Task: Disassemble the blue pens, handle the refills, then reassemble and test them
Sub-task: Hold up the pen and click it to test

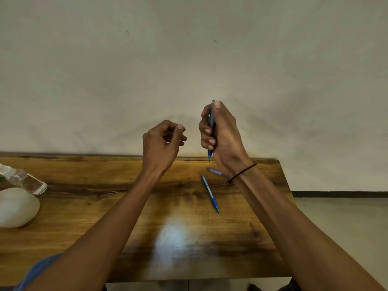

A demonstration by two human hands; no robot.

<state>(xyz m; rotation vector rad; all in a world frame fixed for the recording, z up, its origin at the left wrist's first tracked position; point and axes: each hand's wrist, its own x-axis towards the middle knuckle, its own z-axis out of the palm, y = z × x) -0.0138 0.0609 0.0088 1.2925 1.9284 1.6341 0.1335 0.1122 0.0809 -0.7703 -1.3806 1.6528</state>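
My right hand [222, 135] is raised above the far edge of the wooden table [105, 206] and grips a blue pen [210, 127] upright, tip pointing down, thumb near its top end. My left hand [163, 141] hovers to the left of it with the fingers curled loosely and nothing visible in them. A second blue pen [210, 193] lies flat on the table under my right wrist, tip toward me. Another bluish pen piece [216, 172] lies just beyond it, partly hidden by my right wrist.
A clear plastic bottle [23, 179] lies on its side at the table's left edge, next to a white rounded object [16, 206]. A plain wall stands behind the table. The table's right edge drops to the floor [340, 227].
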